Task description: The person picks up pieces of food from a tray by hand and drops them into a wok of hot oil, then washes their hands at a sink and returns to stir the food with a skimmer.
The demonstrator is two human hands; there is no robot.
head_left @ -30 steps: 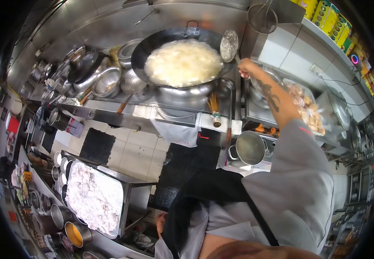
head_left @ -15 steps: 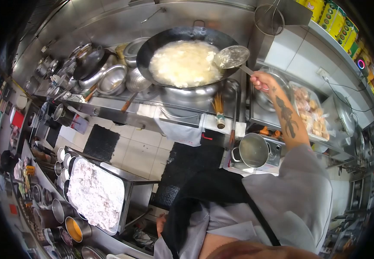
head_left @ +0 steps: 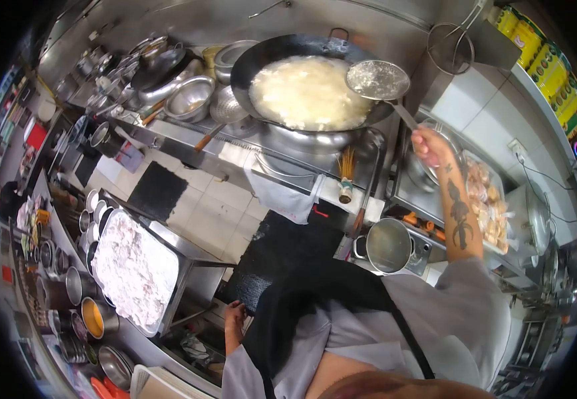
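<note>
My right hand (head_left: pixel 433 146) is closed around the handle of a round perforated skimmer (head_left: pixel 378 80). The skimmer's head is over the right side of a large black wok (head_left: pixel 243 80). Inside the wok, pale pieces (head_left: pixel 308 93) cook in bubbling, foamy liquid. My left hand (head_left: pixel 234 314) hangs low beside my apron, above the dark floor mat; its fingers are loosely apart and I see nothing in them.
A tray of pale raw meat (head_left: pixel 135 272) stands at left. Right of the wok are a bag of browned food pieces (head_left: pixel 486 199) and a pot (head_left: pixel 389 245). A bamboo brush (head_left: pixel 346 176) and a second skimmer (head_left: pixel 228 106) lie along the stove front.
My right hand has raised the skimmer slightly and drawn it toward the wok's right rim. My left hand has come further into view. The camera view has shifted.
</note>
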